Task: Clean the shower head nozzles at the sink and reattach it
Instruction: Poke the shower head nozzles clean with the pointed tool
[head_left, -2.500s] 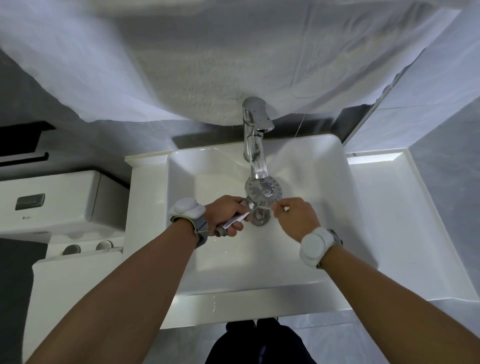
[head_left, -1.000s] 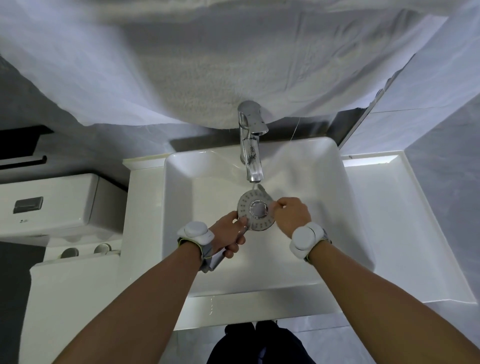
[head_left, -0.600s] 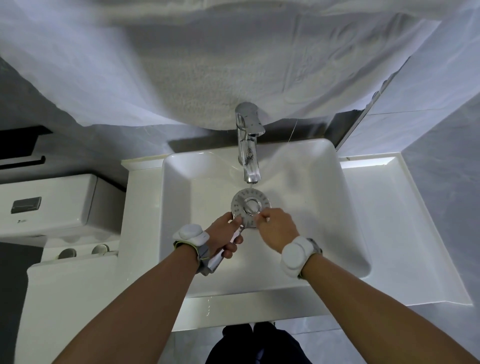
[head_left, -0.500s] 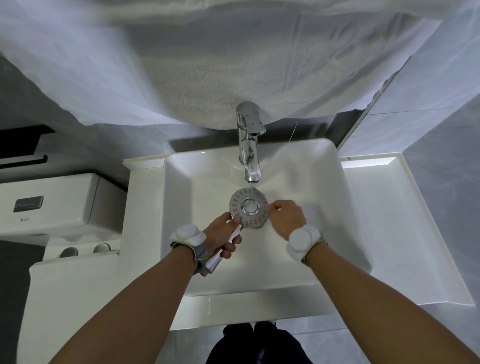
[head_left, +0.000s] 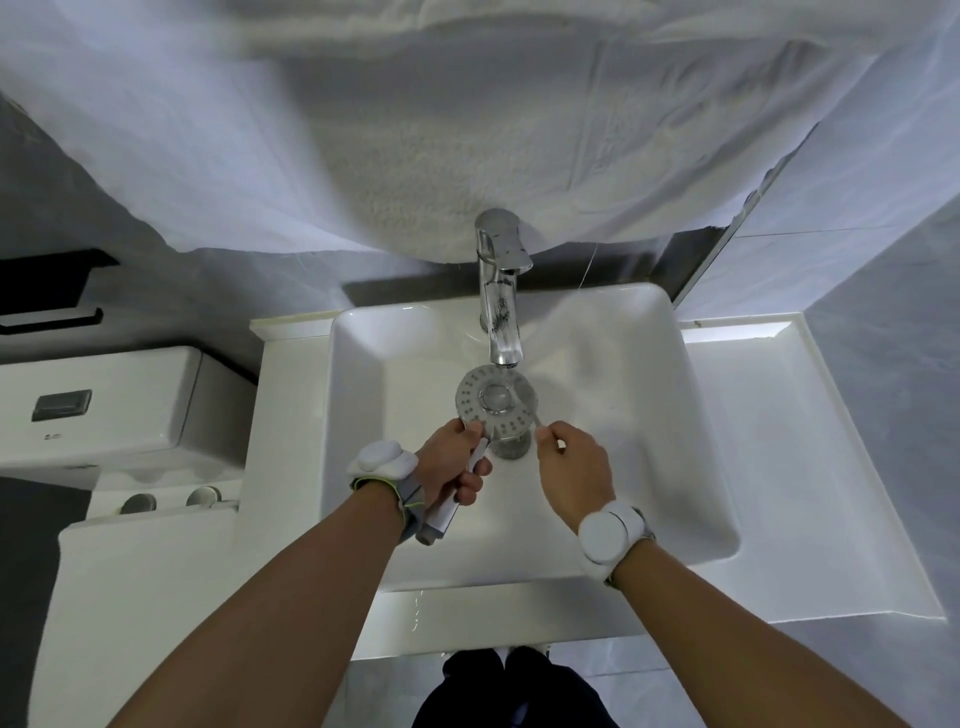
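Note:
The round grey shower head faces up over the white sink, just below the spout of the chrome tap. My left hand is wrapped around its white handle, whose end sticks out below my wrist. My right hand pinches a small thin tool whose tip touches the lower right rim of the nozzle face; the tool is mostly hidden. The drain shows under the head's lower edge.
A white towel hangs over the wall above the tap. A white toilet cistern stands at the left. The white counter runs right of the sink. Both wrists carry white bands.
The shower head has shifted slightly nearer the tap spout. My right hand has dropped back to the head's lower right rim. My left hand keeps the handle.

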